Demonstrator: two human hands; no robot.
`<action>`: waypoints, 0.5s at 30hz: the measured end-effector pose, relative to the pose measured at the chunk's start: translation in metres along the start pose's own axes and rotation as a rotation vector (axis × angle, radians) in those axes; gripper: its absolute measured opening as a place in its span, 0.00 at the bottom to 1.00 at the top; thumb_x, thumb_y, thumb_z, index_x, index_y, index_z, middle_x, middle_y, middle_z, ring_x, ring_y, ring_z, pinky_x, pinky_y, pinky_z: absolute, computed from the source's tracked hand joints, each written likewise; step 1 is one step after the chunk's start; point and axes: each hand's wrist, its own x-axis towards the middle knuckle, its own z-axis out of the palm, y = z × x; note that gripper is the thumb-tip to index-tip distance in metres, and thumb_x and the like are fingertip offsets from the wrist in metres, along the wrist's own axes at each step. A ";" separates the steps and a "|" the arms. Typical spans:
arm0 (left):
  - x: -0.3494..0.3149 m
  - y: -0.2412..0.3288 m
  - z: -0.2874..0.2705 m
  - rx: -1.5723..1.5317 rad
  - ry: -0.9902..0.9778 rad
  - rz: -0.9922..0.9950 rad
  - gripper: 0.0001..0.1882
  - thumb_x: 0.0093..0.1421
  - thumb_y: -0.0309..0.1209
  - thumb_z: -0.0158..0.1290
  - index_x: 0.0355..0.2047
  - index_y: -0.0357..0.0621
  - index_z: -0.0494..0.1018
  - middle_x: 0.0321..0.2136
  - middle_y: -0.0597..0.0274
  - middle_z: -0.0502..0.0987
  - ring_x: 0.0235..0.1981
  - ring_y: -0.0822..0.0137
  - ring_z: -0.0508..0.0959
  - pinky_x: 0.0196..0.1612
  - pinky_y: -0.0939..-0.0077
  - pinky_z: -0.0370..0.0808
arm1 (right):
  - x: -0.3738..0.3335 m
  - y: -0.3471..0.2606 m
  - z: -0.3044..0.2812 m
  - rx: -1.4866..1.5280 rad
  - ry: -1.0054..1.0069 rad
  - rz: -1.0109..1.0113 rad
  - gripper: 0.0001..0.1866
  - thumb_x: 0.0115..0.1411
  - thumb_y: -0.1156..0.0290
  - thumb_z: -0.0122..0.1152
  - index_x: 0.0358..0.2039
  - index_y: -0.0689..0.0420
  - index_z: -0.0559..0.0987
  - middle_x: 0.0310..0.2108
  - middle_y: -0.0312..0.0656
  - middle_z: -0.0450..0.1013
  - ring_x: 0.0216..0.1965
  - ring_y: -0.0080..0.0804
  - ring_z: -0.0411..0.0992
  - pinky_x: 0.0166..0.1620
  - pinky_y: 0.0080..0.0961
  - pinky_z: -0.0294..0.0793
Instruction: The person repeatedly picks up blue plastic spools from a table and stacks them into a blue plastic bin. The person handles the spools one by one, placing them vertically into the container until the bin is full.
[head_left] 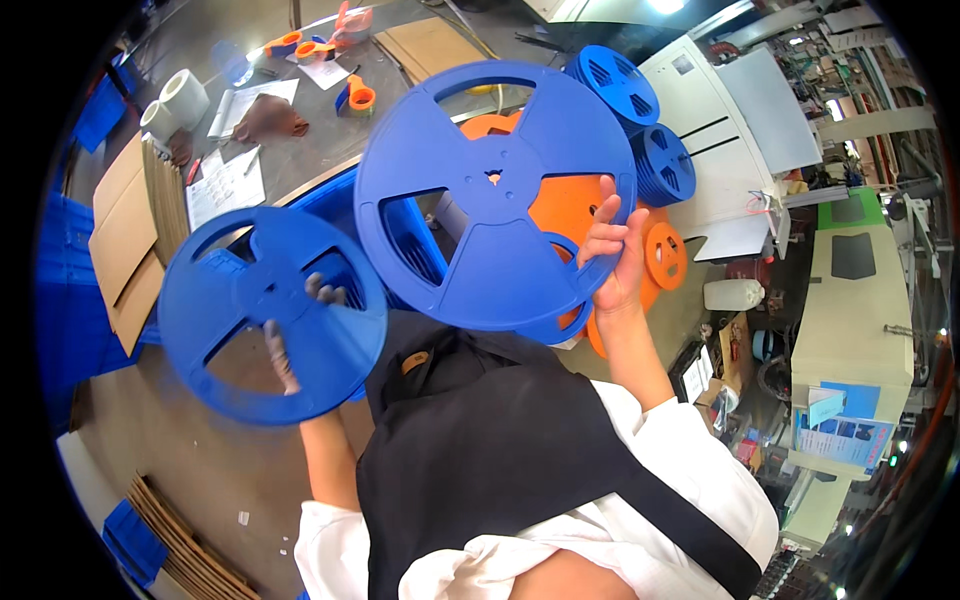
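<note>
Two blue plastic reel discs are held up side by side, each with three wide cut-outs and a small centre hole. The larger-looking blue reel disc (490, 270) is gripped at its right rim by my right hand (622, 270), whose fingers reach through and around a cut-out. My left hand (282, 362) supports the other blue reel disc (345, 350), slightly blurred, from beneath; its greyish fingers show through two cut-outs, and the palm is hidden. Orange reels (570, 205) lie behind and below the right disc, partly covered by it. A blue bin (408, 225) stands behind both discs.
Stacked blue reels (615, 85) stand at the far right beside a white cabinet (690, 90). On the grey bench (330, 130) are orange tape dispensers (360, 95), papers, a brown cloth (270, 120) and white rolls (185, 98). Cardboard sheets (125, 240) lean at left.
</note>
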 end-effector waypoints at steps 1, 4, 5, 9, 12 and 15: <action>0.007 -0.005 -0.005 0.033 -0.002 -0.017 0.39 0.60 0.47 0.52 0.63 0.34 0.55 0.60 0.45 0.63 0.59 0.52 0.64 0.68 0.58 0.55 | 0.002 0.007 0.000 0.024 -0.020 0.031 0.32 0.63 0.55 0.57 0.64 0.54 0.61 0.49 0.40 0.75 0.38 0.28 0.76 0.38 0.23 0.78; 0.032 -0.035 0.000 -0.051 -0.170 -0.214 0.38 0.63 0.51 0.45 0.65 0.39 0.54 0.63 0.47 0.59 0.61 0.52 0.65 0.68 0.54 0.53 | 0.014 0.039 0.003 -0.146 0.011 0.030 0.32 0.64 0.57 0.55 0.65 0.54 0.60 0.55 0.44 0.70 0.49 0.32 0.72 0.48 0.27 0.76; 0.035 -0.048 0.011 -0.100 -0.254 -0.298 0.39 0.63 0.53 0.45 0.65 0.39 0.54 0.63 0.48 0.59 0.62 0.52 0.64 0.68 0.55 0.55 | 0.020 0.058 0.011 -0.367 0.090 -0.033 0.32 0.65 0.57 0.55 0.65 0.54 0.59 0.57 0.45 0.68 0.53 0.33 0.70 0.51 0.28 0.74; 0.023 -0.067 0.050 -0.859 -0.006 -0.487 0.41 0.58 0.53 0.54 0.63 0.40 0.57 0.58 0.49 0.66 0.58 0.54 0.68 0.65 0.58 0.61 | 0.016 0.102 0.002 -1.157 0.258 -0.201 0.35 0.67 0.63 0.53 0.68 0.59 0.51 0.64 0.51 0.58 0.64 0.40 0.58 0.63 0.36 0.56; 0.035 -0.092 0.052 -0.235 -0.345 -0.521 0.42 0.54 0.51 0.61 0.61 0.40 0.60 0.53 0.51 0.69 0.56 0.55 0.71 0.65 0.59 0.62 | 0.016 0.090 -0.001 -1.874 0.178 -0.535 0.38 0.65 0.65 0.54 0.69 0.61 0.48 0.68 0.53 0.51 0.70 0.45 0.47 0.68 0.40 0.46; 0.016 -0.091 0.063 -0.112 -0.191 -0.507 0.45 0.49 0.51 0.66 0.61 0.46 0.59 0.53 0.57 0.68 0.56 0.58 0.69 0.60 0.59 0.69 | 0.034 0.069 0.026 -2.400 -0.150 -0.635 0.41 0.63 0.56 0.54 0.69 0.60 0.48 0.71 0.53 0.40 0.72 0.50 0.33 0.69 0.48 0.34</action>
